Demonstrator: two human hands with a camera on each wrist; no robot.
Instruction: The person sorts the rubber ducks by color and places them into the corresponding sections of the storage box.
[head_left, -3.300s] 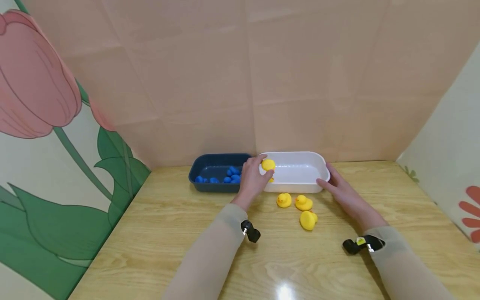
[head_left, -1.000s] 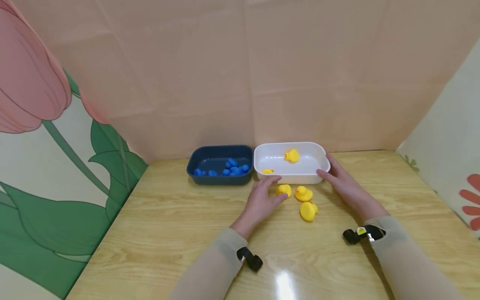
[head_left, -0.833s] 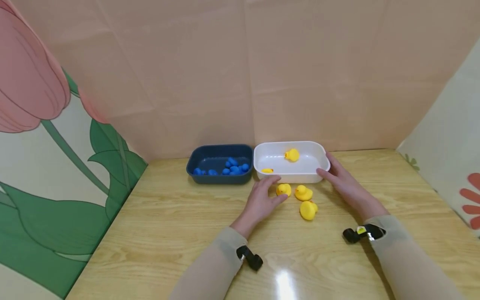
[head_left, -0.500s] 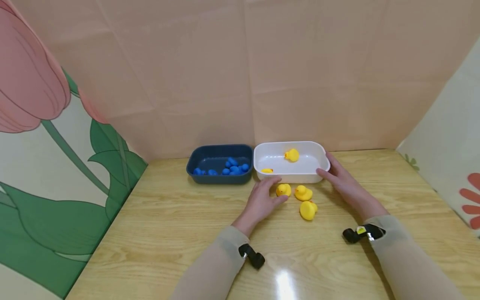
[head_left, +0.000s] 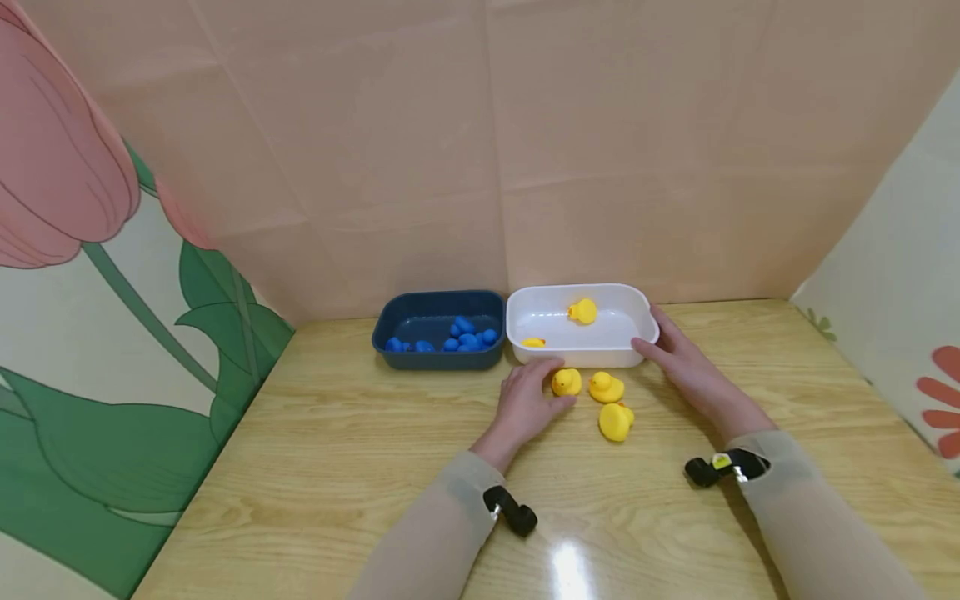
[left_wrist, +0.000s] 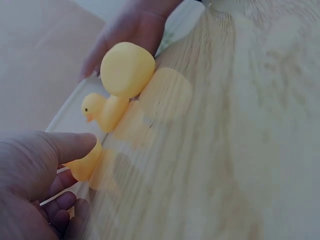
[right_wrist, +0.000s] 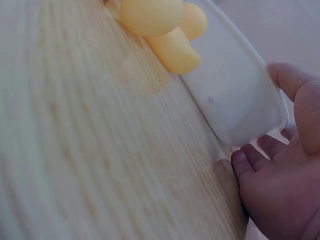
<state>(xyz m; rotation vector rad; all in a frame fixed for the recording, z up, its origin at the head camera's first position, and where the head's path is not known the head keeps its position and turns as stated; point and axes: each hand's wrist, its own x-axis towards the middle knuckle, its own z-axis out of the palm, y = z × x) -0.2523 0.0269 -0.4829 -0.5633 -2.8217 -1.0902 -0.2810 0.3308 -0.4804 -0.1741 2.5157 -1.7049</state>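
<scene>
My left hand [head_left: 525, 404] has its thumb and fingers curled around a yellow rubber duck [head_left: 567, 382] on the table, in front of a white tray [head_left: 592, 357]. In the left wrist view the thumb overlaps that duck [left_wrist: 85, 165], hiding part of it. Right beside it stands a second duck [head_left: 606, 387], upright. A third duck [head_left: 616, 422] lies tipped over nearer to me. At the tray's right end my right hand [head_left: 686, 367] grips it, thumb over the rim and fingers along the outer wall, as the right wrist view shows.
Inside the white tray lie a yellow duck [head_left: 582, 312] and another [head_left: 533, 342] partly hidden by the front wall. A dark blue tray [head_left: 438, 361] with several blue pieces [head_left: 467, 340] adjoins it on the left. Behind both rises a pinkish-brown sheet [head_left: 375, 167].
My left hand has set a duck down in the white tray, come forward to a duck on the table and closed slightly around it. The right hand keeps its place on the tray.
</scene>
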